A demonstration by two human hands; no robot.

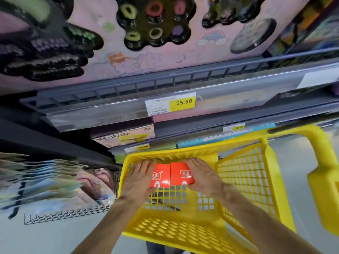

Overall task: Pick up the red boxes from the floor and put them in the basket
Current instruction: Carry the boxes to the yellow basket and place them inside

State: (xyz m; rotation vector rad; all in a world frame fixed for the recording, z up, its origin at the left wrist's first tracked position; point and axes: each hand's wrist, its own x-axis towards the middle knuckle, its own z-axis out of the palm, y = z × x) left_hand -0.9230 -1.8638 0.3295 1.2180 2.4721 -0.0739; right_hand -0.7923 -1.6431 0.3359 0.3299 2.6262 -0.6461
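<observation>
Indoors, shop shelves (128, 105), grey floor (55, 237), yellow basket (174, 233), both hands' fingers curled round red boxes (171, 174)

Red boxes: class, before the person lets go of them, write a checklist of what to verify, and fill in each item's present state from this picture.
1. Both boxes inside the yellow basket: ok, they are within its walls.
2. Left hand on the left red box: ok, fingers hold its outer edge.
3. Right hand on the right red box: ok, it holds the outer edge.
4. Boxes side by side: ok, inner edges meet, labels face up.
5. Boxes resting on the basket floor: cannot tell.
6. More red boxes left on the shop floor: cannot tell; none in view.
</observation>
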